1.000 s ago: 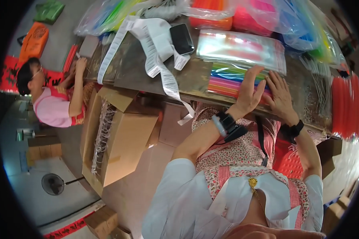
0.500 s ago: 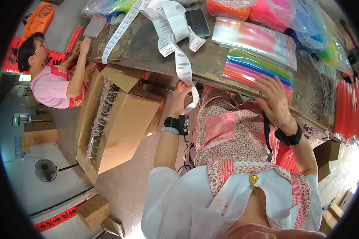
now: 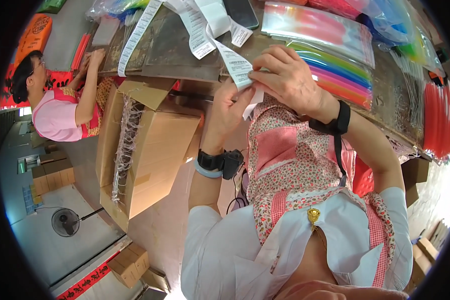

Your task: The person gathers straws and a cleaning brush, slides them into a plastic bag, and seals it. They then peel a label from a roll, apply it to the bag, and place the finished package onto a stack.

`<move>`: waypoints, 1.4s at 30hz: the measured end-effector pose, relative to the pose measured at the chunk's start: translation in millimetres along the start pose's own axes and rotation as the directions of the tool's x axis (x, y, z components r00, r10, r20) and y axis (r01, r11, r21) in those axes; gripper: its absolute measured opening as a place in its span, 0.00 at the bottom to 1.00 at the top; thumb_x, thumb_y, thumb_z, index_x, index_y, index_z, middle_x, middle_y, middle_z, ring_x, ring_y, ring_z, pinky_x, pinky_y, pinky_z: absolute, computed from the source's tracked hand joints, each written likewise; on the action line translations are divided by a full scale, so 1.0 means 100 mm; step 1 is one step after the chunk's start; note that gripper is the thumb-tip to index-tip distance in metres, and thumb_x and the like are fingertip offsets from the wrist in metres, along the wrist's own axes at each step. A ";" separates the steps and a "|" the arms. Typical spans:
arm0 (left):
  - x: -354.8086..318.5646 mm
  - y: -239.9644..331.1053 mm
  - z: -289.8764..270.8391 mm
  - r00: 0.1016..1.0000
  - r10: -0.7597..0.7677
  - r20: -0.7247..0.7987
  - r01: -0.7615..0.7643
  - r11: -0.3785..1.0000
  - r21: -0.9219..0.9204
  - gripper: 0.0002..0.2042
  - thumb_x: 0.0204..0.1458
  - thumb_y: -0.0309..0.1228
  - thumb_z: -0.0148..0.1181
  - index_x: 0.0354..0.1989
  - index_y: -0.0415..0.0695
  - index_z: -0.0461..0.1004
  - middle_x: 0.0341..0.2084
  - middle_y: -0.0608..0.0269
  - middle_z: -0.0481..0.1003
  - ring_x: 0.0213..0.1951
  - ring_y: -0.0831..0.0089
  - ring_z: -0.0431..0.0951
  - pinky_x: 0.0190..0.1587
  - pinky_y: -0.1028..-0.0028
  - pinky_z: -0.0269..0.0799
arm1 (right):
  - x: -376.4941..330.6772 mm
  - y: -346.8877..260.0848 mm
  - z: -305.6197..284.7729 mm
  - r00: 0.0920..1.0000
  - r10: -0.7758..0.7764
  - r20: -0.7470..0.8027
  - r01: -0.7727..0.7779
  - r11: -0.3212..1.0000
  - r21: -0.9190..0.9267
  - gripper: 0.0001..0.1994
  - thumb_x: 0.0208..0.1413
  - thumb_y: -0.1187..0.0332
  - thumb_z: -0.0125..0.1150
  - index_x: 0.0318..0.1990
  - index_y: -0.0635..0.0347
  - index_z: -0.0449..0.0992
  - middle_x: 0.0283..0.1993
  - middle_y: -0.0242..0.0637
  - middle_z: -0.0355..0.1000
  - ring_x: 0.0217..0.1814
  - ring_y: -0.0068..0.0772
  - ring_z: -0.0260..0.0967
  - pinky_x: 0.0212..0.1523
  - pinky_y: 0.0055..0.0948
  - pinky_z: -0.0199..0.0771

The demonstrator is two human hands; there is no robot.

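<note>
The right hand [image 3: 290,82] has moved left, joining the left hand [image 3: 228,107] at the label strip [image 3: 235,62], just by the tabletop's [image 3: 160,55] front edge. Each grip pinches the strip. A hard, skewed pull could tear it or drag the phone [image 3: 242,11] along.
</note>
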State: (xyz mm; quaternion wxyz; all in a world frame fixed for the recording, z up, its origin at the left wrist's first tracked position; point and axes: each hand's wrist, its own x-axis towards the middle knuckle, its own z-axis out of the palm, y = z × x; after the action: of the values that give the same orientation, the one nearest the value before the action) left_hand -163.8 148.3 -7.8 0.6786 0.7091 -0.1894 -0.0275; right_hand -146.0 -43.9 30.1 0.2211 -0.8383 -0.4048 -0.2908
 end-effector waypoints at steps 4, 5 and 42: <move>0.08 0.16 -0.06 0.997 0.053 0.051 -0.059 0.990 0.128 0.11 0.58 0.26 0.55 0.46 0.35 0.74 0.41 0.60 0.75 0.42 0.75 0.74 0.42 0.76 0.68 | 0.09 0.11 -0.04 1.000 -0.021 -0.019 0.022 0.998 0.063 0.10 0.43 0.68 0.66 0.34 0.59 0.78 0.40 0.33 0.72 0.47 0.38 0.69 0.48 0.36 0.69; 0.10 0.18 -0.07 0.996 0.051 0.077 -0.063 0.985 0.162 0.11 0.58 0.26 0.54 0.46 0.34 0.74 0.41 0.59 0.75 0.42 0.74 0.74 0.43 0.76 0.68 | 0.09 0.12 -0.04 1.000 -0.014 -0.017 0.015 0.998 0.058 0.10 0.43 0.68 0.66 0.34 0.59 0.78 0.40 0.33 0.72 0.47 0.38 0.69 0.48 0.36 0.69; 0.83 -0.14 0.72 0.937 -0.349 -0.022 0.349 0.931 0.104 0.21 0.54 0.29 0.61 0.56 0.43 0.68 0.38 0.62 0.75 0.31 0.78 0.73 0.33 0.76 0.72 | -1.89 0.59 -1.14 0.585 0.788 -0.191 -0.811 0.566 -0.150 0.26 0.51 0.64 0.62 0.59 0.58 0.65 0.57 0.47 0.66 0.58 0.45 0.66 0.52 0.41 0.71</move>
State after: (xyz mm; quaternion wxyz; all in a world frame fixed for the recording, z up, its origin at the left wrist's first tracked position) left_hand -105.3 54.1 -9.4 0.6245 0.7667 -0.0607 -0.1363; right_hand -228.4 -251.0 -20.3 0.2543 -0.9333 0.0654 -0.2448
